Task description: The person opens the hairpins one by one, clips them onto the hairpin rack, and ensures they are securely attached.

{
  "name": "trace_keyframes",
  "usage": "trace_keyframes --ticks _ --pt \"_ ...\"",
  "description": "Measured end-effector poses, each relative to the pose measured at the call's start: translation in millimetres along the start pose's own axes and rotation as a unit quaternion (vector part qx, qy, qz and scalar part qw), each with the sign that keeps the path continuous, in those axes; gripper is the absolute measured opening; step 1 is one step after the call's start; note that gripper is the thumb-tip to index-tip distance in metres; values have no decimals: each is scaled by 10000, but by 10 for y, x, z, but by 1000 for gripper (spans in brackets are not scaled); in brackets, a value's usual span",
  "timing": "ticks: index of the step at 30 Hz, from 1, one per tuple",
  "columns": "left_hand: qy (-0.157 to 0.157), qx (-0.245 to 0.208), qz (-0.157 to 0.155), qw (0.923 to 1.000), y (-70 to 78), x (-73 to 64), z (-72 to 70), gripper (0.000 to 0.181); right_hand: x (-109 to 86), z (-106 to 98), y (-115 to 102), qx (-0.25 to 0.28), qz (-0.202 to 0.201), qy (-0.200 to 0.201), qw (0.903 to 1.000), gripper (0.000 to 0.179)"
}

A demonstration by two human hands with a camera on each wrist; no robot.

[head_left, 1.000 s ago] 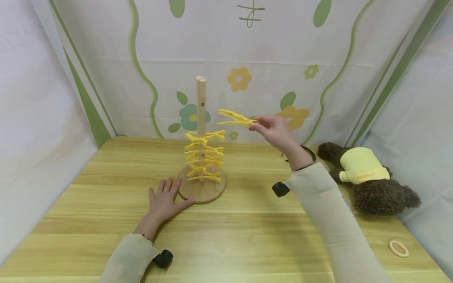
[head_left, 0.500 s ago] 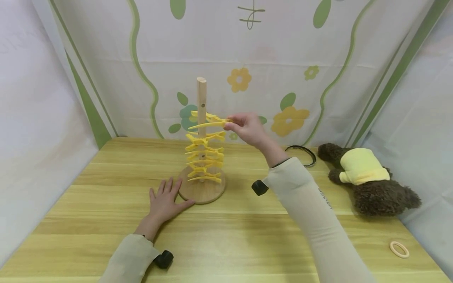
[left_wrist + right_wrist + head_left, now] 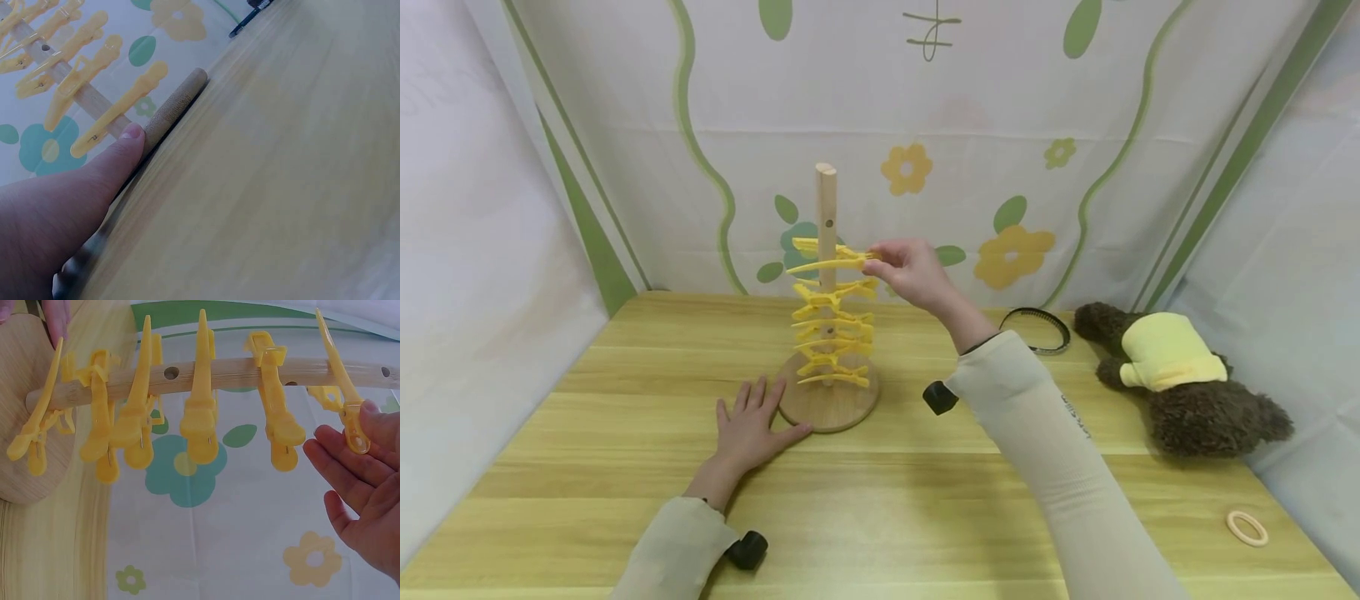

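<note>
A wooden post [image 3: 826,196] stands upright on a round wooden base [image 3: 827,412]. Several yellow alligator hair clips [image 3: 200,400] are clamped across its lower half, one above another. Above them, my right hand [image 3: 913,271] pinches the handle end of another yellow hair clip [image 3: 334,365] between thumb and fingers. Its two spread arms lie on either side of the post, pointing left in the head view. My left hand [image 3: 748,433] lies flat with fingers spread at the base's left edge. In the left wrist view, its thumb [image 3: 128,140] touches the base's rim.
A brown plush toy [image 3: 1195,417] in a yellow top lies at the table's right side. Behind my right forearm is a black headband [image 3: 1060,333]. A small beige ring [image 3: 1247,528] lies near the right edge. A patterned curtain [image 3: 970,100] hangs behind the table.
My right hand has moved left with the hair clip, bringing its spread arms from beside the post to around it. The left hand has stayed at the base.
</note>
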State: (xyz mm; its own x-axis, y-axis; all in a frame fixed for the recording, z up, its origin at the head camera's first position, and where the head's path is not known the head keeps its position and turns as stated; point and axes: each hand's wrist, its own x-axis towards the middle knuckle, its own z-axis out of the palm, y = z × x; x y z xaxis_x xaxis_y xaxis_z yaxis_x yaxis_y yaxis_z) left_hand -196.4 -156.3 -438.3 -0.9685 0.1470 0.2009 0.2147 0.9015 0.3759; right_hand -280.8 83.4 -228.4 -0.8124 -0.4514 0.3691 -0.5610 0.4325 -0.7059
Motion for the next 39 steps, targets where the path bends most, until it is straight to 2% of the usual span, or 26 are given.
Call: trace_keyframes --ticks 31,39 --pt "-44 24 6 10000 20 13 -1 90 -28 -16 -20 -257 12 -307 9992 30" --pt "-140 -3 -39 9999 8 19 16 91 -42 -29 -36 -373 -2 -368 9986 28"
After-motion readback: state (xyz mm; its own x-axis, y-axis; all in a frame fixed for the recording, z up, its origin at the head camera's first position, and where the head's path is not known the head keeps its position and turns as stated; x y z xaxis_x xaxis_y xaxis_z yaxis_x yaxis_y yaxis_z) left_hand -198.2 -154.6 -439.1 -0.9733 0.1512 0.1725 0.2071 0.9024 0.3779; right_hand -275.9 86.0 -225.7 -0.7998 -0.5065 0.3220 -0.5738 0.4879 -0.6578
